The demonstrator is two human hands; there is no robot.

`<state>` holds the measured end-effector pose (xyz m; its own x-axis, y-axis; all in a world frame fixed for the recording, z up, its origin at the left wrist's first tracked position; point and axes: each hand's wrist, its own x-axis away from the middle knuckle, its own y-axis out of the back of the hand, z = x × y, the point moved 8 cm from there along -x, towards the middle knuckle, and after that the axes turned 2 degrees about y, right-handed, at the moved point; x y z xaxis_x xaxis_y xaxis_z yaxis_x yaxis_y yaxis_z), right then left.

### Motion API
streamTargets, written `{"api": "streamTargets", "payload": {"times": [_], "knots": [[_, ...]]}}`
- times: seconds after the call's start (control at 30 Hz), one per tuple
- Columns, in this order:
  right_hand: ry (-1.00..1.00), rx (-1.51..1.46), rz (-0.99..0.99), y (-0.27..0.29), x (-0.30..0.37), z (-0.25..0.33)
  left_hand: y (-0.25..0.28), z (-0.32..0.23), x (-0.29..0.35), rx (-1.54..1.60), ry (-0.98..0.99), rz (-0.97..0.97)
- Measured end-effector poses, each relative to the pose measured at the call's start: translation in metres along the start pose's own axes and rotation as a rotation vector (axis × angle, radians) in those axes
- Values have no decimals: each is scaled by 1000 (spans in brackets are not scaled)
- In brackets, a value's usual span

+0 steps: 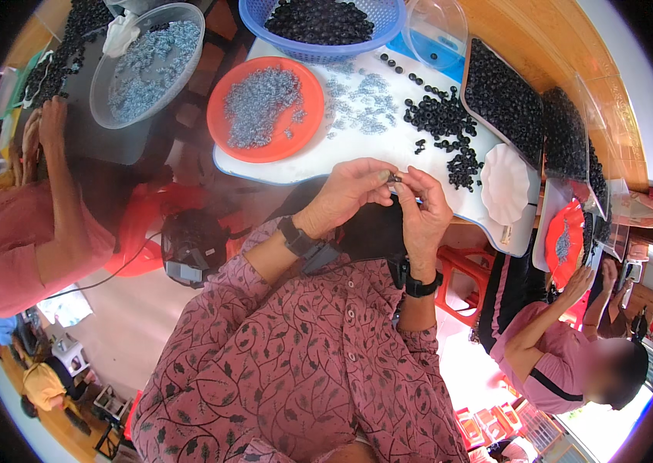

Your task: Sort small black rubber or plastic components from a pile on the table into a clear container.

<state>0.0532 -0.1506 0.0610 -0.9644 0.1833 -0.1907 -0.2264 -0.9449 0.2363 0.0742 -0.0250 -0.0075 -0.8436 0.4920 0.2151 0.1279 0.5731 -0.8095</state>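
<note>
My left hand (351, 193) and my right hand (425, 212) meet just off the near edge of the white table (288, 166). Between their fingertips is a small dark piece (394, 178), pinched from both sides; its exact kind is too small to make out. Beyond my hands, small clear bluish plastic pieces (361, 100) lie scattered on the tabletop. More of them heap up in an orange-red round tray (222, 123) to the left. Small round black parts (442, 116) are spread to the right of my hands.
A blue basket (326, 51) of black parts stands at the back, by a clear tub (436, 31). At right are a tray heaped with black parts (504, 100) and a white scalloped dish (505, 184). Co-workers sit left (33, 231) and right (550, 355). A red stool (461, 282) stands below.
</note>
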Motion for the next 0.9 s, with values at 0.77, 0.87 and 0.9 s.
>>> {"api": "streamTargets", "payload": {"times": [0.77, 0.87, 0.9], "knots": [[100, 223, -9, 2, 3, 24, -4, -3, 5, -173, -61, -52], [155, 249, 32, 1, 2, 29, -7, -3, 7, -172, -42, -55], [154, 249, 33, 0, 2, 29, -8, -3, 8, -150, -44, -40]]}}
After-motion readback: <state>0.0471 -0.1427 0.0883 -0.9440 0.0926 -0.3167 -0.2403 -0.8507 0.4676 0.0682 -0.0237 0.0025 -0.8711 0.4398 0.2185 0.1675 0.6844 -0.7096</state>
